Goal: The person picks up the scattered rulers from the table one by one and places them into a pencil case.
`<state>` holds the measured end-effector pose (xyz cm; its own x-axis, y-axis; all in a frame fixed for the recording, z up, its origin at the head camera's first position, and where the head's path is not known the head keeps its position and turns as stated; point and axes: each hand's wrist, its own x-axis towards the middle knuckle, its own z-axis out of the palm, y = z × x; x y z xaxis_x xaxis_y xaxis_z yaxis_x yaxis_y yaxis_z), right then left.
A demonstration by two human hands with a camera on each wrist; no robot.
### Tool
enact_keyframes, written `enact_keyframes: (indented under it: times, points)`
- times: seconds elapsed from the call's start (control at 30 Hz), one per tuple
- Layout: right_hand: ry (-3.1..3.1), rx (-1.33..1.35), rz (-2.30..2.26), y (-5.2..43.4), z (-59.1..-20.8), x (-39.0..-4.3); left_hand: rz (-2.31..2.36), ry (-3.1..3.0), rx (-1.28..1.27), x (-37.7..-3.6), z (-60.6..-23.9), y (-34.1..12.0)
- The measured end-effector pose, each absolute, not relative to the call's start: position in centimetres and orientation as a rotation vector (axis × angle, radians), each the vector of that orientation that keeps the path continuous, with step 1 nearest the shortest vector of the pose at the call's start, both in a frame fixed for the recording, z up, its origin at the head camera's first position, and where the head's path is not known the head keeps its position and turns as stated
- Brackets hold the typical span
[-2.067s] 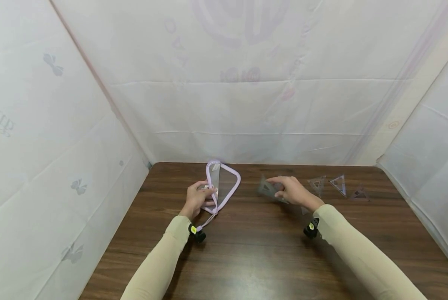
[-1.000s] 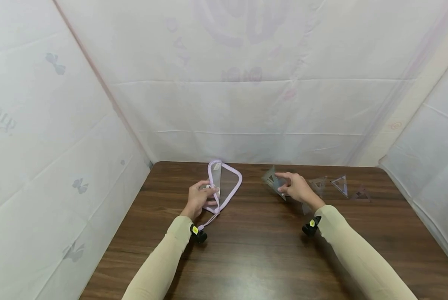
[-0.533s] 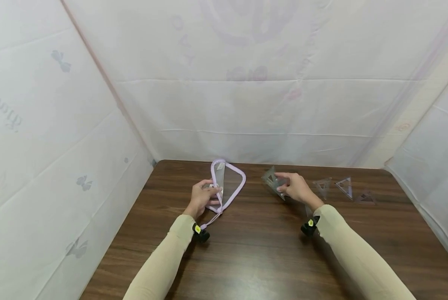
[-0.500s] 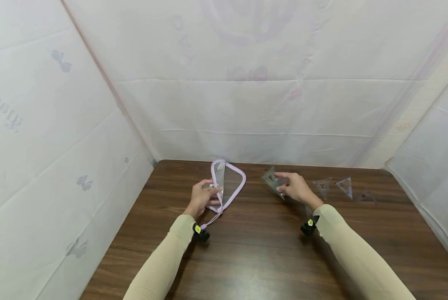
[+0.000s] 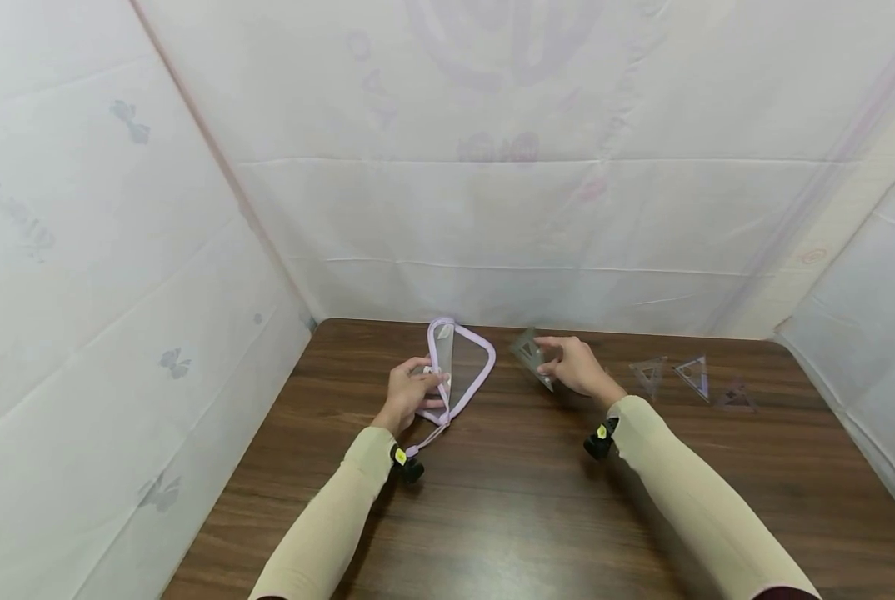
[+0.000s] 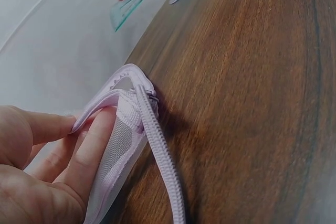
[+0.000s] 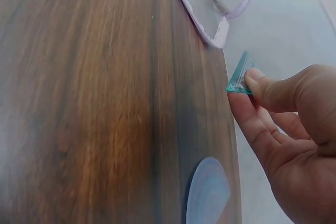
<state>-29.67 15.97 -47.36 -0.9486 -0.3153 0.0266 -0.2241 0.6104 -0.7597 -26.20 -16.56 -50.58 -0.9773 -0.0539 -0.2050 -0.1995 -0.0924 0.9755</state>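
Observation:
My left hand [image 5: 410, 392] holds open one edge of a lilac-trimmed mesh zip pouch [image 5: 485, 375]. In the left wrist view, thumb and fingers pinch the pouch's zipped edge [image 6: 113, 95], and a lilac wrist cord [image 6: 157, 150] hangs from its corner. My right hand [image 5: 578, 367] pinches a clear, greenish set square [image 5: 530, 357] between thumb and fingers, above the table and to the right of the pouch. In the right wrist view the set square [image 7: 240, 78] is tilted and partly covered by the thumb.
Several clear triangular set squares lie at the right, among them a bluish set square [image 5: 693, 379]. A rounded, translucent plate [image 7: 208, 190], perhaps a protractor, lies near the table edge. The brown wooden table [image 5: 492, 517] meets a white cloth-covered wall [image 5: 447, 217] behind.
My right hand has moved left toward the pouch, carrying the set square. The left hand keeps its grip on the pouch. The head view has shifted slightly.

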Motion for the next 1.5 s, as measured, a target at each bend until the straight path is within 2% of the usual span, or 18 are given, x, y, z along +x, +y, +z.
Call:
enact_keyframes:
  times: [1.5]
  points:
    - [2.631,-0.396,-1.440,6.8,-49.5,-32.9,2.289,2.008,-0.273,-25.9,-50.3,-15.4]
